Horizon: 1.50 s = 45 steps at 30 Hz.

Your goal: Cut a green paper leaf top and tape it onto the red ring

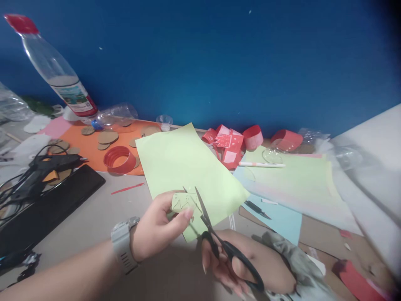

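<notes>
My left hand (166, 223), with a grey watch (123, 240) on the wrist, pinches a small folded piece of light green paper (181, 201) that has a zigzag line drawn on it. In my right hand (225, 261) is a pair of black-handled scissors (208, 221), fingers through the loops. The blades are spread apart and point up at the right end of the small piece. Beneath both lies a large light green sheet (188, 163), tilted on the table.
At left stand a red-capped bottle (62, 77), a glue gun (40, 171) and a black phone-like slab (53, 209). Cardboard discs (108, 137) and a red ring (119, 159) lie on orange paper. Red paper pieces (228, 144), a white pen (261, 164) and a craft knife (257, 209) lie right.
</notes>
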Tool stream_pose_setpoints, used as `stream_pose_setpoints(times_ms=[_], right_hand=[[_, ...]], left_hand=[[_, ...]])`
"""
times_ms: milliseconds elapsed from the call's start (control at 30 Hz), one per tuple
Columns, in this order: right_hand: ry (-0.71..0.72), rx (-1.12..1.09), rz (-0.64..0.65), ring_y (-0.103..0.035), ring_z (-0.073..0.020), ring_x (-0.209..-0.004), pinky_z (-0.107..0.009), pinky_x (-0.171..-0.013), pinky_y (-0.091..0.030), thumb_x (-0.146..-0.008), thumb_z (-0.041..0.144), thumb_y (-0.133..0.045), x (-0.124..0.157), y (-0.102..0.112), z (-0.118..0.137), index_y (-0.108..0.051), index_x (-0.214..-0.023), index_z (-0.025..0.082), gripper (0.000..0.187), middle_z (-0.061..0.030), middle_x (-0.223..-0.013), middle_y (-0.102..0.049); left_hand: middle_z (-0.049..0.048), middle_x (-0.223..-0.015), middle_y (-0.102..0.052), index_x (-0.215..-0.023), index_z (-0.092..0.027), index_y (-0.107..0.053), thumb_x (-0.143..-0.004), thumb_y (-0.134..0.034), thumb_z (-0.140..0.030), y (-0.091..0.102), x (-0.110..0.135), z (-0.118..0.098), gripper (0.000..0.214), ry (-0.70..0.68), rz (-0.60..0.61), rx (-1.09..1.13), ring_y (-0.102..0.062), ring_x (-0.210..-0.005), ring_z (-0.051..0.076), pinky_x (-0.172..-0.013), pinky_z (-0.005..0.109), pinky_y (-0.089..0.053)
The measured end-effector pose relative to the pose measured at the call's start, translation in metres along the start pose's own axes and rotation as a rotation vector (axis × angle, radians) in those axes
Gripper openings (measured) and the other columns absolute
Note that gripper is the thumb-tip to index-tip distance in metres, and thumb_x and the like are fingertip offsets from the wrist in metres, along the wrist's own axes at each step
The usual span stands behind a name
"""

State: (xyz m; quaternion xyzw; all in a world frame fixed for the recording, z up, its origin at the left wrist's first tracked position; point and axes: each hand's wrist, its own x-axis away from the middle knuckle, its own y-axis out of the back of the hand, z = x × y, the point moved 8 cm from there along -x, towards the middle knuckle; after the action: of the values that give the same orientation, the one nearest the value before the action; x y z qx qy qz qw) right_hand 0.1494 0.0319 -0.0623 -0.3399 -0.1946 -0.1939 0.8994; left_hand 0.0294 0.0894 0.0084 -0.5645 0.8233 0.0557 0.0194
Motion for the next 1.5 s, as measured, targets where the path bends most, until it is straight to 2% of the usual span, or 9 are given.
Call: stream_pose_setpoints(times_ms=[67, 200, 400, 767, 933, 1167, 1400, 1500], right_hand=[[0.031, 0.008, -0.052, -0.049, -0.0063, -0.041, -0.012, -0.034, -0.040, -0.052, 0.065, -0.077, 0.001, 0.004, 0.001, -0.061, -0.089, 0.014, 0.065, 0.0044, -0.056, -0.052], [0.101, 0.066, -0.070, -0.047, -0.0075, -0.040, -0.014, -0.035, -0.038, -0.066, 0.060, -0.071, 0.005, 0.005, 0.002, -0.062, -0.093, 0.013, 0.055, 0.0041, -0.052, -0.051], [0.141, 0.130, -0.086, -0.041, -0.0069, -0.039, -0.015, -0.037, -0.031, -0.073, 0.059, -0.065, 0.008, 0.001, 0.011, -0.059, -0.092, 0.014, 0.049, 0.0057, -0.049, -0.046], [0.126, 0.085, -0.061, -0.040, -0.0067, -0.037, -0.016, -0.036, -0.031, -0.070, 0.064, -0.066, 0.008, -0.001, 0.011, -0.059, -0.089, 0.012, 0.055, 0.0056, -0.049, -0.046], [0.101, 0.029, -0.044, -0.041, -0.0062, -0.036, -0.014, -0.035, -0.033, -0.067, 0.059, -0.072, 0.006, 0.000, 0.008, -0.060, -0.087, 0.012, 0.052, 0.0055, -0.049, -0.047], [0.126, 0.089, -0.055, -0.041, -0.0057, -0.038, -0.014, -0.036, -0.033, -0.067, 0.069, -0.066, 0.007, -0.002, 0.016, -0.059, -0.088, 0.012, 0.061, 0.0055, -0.051, -0.046], [0.164, 0.066, -0.023, -0.040, -0.0057, -0.037, -0.013, -0.036, -0.033, -0.071, 0.067, -0.064, 0.004, -0.003, 0.015, -0.058, -0.088, 0.013, 0.057, 0.0064, -0.048, -0.044], [0.114, 0.066, -0.037, -0.041, -0.0063, -0.036, -0.014, -0.035, -0.034, -0.063, 0.070, -0.068, 0.003, -0.002, 0.013, -0.059, -0.086, 0.013, 0.062, 0.0064, -0.048, -0.045]], left_hand=[[-0.0025, -0.066, -0.047, -0.071, -0.016, -0.050, -0.093, -0.045, -0.024, 0.001, 0.000, 0.000, 0.024, -0.009, -0.006, -0.024, -0.042, -0.059, 0.008, -0.056, 0.017, -0.037], [-0.0028, -0.066, -0.047, -0.071, -0.016, -0.050, -0.092, -0.046, -0.022, 0.002, 0.002, -0.001, 0.023, -0.020, -0.022, -0.071, -0.042, -0.059, 0.008, -0.057, 0.017, -0.038], [-0.0019, -0.067, -0.047, -0.069, -0.016, -0.049, -0.092, -0.046, -0.023, 0.003, 0.002, -0.002, 0.023, -0.009, -0.034, -0.099, -0.043, -0.060, 0.009, -0.057, 0.019, -0.038], [-0.0025, -0.066, -0.046, -0.068, -0.017, -0.047, -0.092, -0.046, -0.023, 0.003, 0.002, -0.004, 0.025, -0.015, -0.032, -0.089, -0.042, -0.058, 0.008, -0.056, 0.018, -0.038], [-0.0027, -0.066, -0.045, -0.067, -0.017, -0.046, -0.092, -0.046, -0.023, 0.004, 0.002, -0.004, 0.026, -0.028, -0.031, -0.104, -0.041, -0.058, 0.008, -0.056, 0.019, -0.037], [-0.0025, -0.065, -0.045, -0.067, -0.017, -0.045, -0.091, -0.046, -0.024, 0.003, 0.002, -0.004, 0.026, -0.014, -0.037, -0.101, -0.040, -0.056, 0.009, -0.054, 0.019, -0.036], [-0.0031, -0.063, -0.043, -0.065, -0.017, -0.044, -0.091, -0.045, -0.023, 0.003, 0.002, -0.003, 0.027, 0.000, -0.042, -0.093, -0.039, -0.055, 0.008, -0.053, 0.019, -0.035], [-0.0029, -0.065, -0.044, -0.066, -0.017, -0.045, -0.091, -0.046, -0.022, 0.003, 0.002, -0.003, 0.026, 0.001, -0.036, -0.083, -0.040, -0.056, 0.008, -0.054, 0.019, -0.036]])
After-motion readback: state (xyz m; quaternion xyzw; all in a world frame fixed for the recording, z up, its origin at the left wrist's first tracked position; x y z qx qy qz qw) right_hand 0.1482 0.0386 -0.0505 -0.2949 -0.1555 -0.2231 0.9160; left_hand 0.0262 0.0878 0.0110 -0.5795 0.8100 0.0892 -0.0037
